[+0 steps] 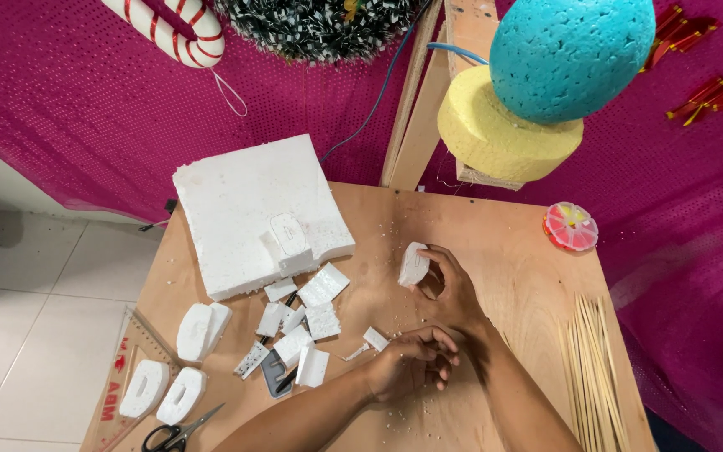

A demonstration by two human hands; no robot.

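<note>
My right hand point(453, 289) is shut on a small white foam piece point(413, 264), holding it upright just above the plywood table point(512, 251). My left hand point(412, 364) rests on the table right in front of my right wrist, fingers curled in, with nothing visible inside them. A small foam offcut point(375, 338) lies just left of it. Further left, several cut foam pieces point(311, 314) are scattered around a dark craft knife point(276, 372). Behind them a large white foam block point(253, 201) has a notch cut in its near edge.
Shaped foam cut-outs point(165, 389), a triangle ruler point(131, 360) and scissors point(179, 434) lie at the table's left front. Wooden skewers point(592, 368) lie along the right edge. A round bead box point(571, 226) sits at the back right. A teal foam ball point(571, 54) on a yellow disc point(504, 138) stands behind the table.
</note>
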